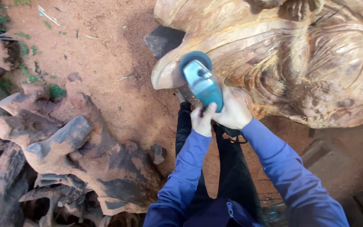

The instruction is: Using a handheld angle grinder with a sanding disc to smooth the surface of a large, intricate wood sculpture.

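Observation:
A teal and silver angle grinder [201,80] is held in both of my hands, its head pressed against the lower edge of a big pale carved wooden sculpture [299,54]. My left hand [202,119] grips the rear of the grinder's body from below. My right hand [233,111] wraps the body beside it, on the right. Both arms wear blue sleeves. The grinder's disc is hidden under its guard.
A large dusty tree root stump [72,147] lies at lower left. Reddish sawdust covers the ground [106,54]. A dark block [162,40] sits under the sculpture's left end. My dark trousers [227,168] show below the hands. Small green plants [56,90] grow at left.

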